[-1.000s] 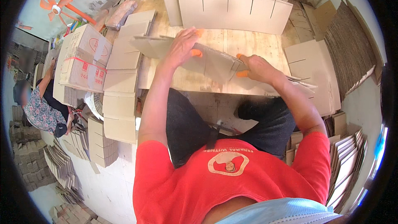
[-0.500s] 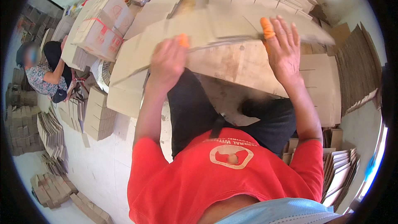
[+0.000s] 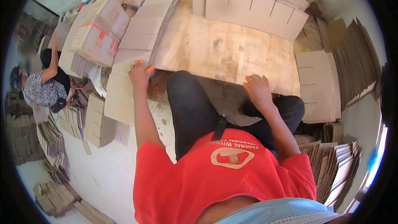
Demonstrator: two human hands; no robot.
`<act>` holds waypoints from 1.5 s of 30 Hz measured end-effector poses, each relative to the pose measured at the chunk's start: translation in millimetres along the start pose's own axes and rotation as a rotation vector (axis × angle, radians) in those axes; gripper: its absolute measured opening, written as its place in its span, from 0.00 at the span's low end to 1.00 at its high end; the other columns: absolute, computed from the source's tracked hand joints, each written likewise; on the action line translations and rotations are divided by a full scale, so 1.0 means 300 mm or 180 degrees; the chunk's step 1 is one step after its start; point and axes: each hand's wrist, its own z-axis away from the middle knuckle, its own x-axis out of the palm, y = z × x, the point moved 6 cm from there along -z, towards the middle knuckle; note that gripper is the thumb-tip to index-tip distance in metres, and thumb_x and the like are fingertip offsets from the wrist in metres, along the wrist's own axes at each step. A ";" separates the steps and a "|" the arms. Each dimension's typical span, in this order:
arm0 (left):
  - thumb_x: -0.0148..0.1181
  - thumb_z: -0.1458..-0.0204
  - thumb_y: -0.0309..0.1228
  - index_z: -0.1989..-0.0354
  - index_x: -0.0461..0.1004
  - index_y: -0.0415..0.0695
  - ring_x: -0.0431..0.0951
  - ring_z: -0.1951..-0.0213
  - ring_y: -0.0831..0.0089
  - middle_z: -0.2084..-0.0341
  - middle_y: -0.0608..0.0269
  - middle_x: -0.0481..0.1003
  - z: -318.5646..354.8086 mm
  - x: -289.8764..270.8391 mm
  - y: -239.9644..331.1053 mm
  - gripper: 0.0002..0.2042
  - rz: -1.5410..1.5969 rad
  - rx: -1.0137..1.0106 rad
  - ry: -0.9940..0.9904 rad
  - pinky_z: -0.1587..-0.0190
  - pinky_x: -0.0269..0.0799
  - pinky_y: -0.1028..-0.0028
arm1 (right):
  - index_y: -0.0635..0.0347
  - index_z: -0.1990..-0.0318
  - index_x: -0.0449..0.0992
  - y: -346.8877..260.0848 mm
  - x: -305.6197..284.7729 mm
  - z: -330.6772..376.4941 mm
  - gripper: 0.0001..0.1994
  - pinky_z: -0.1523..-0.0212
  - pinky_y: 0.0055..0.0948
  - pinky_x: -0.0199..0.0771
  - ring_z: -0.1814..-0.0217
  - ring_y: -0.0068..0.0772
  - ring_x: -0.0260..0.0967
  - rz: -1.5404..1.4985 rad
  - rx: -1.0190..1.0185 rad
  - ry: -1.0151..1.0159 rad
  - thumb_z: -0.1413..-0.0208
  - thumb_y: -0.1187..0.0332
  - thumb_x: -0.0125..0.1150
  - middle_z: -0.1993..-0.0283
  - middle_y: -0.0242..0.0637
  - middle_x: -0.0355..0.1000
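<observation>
My left hand [image 3: 140, 76] rests at the right edge of a stack of scored cardboard sheets [image 3: 132, 61] on the left. Its fingers lie on the top sheet with the thumb apart, and orange covers show on two of its digits. Over the front edge of the wooden table [image 3: 199, 54], above my right thigh, hovers my right hand [image 3: 258, 92]. It holds nothing; its fingers are loosely bent and apart, with orange on the tips. At the far side of the table stands a pile of slotted cardboard sheets [image 3: 253, 10].
A taped carton [image 3: 101, 29] sits at the left, and a co-worker [image 3: 45, 83] is beyond it. More slotted sheets [image 3: 317, 85] lie at the right, beside a tall cardboard stack [image 3: 356, 62]. Cardboard bundles [image 3: 54, 197] are on the floor [image 3: 103, 170].
The cardboard that both hands held over the table is out of them. My left hand has moved left and down to the stack; my right hand has drawn back toward me. The co-worker's arm is raised.
</observation>
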 end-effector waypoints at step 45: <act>0.41 0.45 0.19 0.38 0.54 0.32 0.70 0.50 0.72 0.51 0.58 0.68 -1.719 -0.180 1.156 0.24 0.4118 0.0787 -0.0145 0.44 0.65 0.71 | 0.64 0.64 0.72 1.680 -0.564 -0.783 0.08 0.58 0.37 0.72 0.59 0.39 0.67 -0.4386 0.1893 0.2845 0.54 0.74 0.55 0.63 0.41 0.69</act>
